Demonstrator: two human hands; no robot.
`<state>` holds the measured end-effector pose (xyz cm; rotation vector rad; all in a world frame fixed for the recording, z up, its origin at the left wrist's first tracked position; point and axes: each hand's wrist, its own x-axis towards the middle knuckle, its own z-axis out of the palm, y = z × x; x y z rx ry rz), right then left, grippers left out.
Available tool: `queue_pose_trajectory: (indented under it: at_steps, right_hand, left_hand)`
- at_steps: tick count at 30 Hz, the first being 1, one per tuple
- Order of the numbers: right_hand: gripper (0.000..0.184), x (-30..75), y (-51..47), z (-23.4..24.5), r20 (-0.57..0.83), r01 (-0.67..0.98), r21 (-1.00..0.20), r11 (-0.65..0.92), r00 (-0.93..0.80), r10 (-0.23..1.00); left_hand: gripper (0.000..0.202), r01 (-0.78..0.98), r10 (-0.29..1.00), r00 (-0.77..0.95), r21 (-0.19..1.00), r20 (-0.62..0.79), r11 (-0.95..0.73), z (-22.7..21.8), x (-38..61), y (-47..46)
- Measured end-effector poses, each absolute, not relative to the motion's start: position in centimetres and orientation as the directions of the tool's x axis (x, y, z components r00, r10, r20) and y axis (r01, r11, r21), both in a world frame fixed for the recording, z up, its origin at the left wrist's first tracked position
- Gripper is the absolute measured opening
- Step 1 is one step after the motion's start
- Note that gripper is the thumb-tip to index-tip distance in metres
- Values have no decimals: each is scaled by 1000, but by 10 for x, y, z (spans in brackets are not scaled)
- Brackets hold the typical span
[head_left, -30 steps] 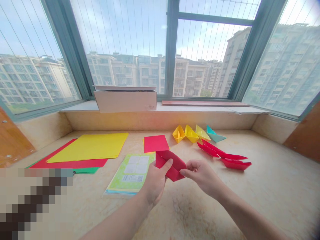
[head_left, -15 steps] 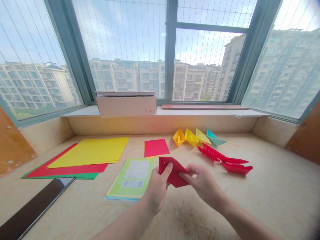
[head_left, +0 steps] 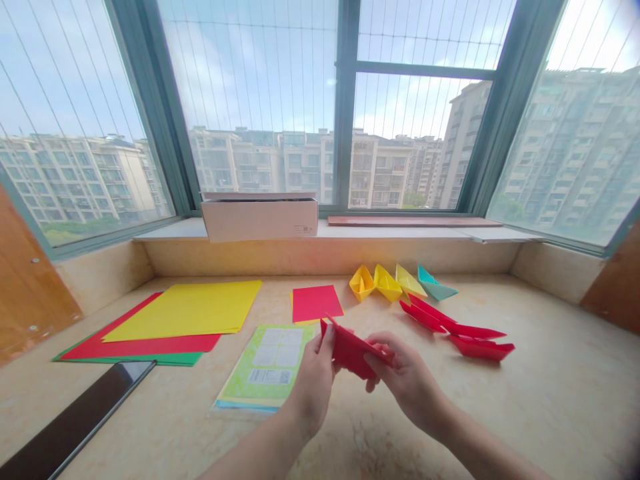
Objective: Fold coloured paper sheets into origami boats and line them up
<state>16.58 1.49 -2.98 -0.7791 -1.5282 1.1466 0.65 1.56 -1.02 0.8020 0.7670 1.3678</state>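
Observation:
A folded red paper [head_left: 351, 348] is held up between my two hands, above the stone counter. My left hand [head_left: 319, 373] pinches its left side, the thumb lying over a raised, parted edge. At the paper's right end, my right hand [head_left: 395, 365] grips with thumb and fingers. Part of the paper's underside is hidden behind the fingers. Just beyond my hands lies a small stack of square paper [head_left: 317, 302], red on top with yellow beneath. A green pack of paper [head_left: 267, 360] in clear wrapping lies beside my left hand.
Yellow and orange paper boats [head_left: 387, 283] and a teal one [head_left: 436, 285] stand at the back right, with red paper boats [head_left: 483, 347] nearer. Large yellow sheets [head_left: 185, 310] cover red and green ones at left. A dark phone [head_left: 75, 420] lies front left; a white box [head_left: 260, 220] sits on the sill.
The red paper has turned from lying flat toward me to a tilted position, its top edges now parted. My right fingers have shifted along its right end. The view has tipped slightly upward.

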Motion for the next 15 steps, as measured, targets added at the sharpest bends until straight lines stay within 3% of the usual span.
queue_pose_trajectory:
  at_steps: [5,9,15]
  right_hand:
    - [20,175,16,-17,394,-73,-919,388,-235,888]
    - [21,181,17,-12,519,-9,-846,534,-245,819]
    - [32,187,19,-17,638,200,-684,702,-303,708]
  left_hand:
    - [52,-418,997,44,908,62,-38,-9,1,18]
    - [61,-416,982,165,910,88,-11,-5,-4,18]
    - [48,-322,964,212,943,160,-86,-2,-5,16]
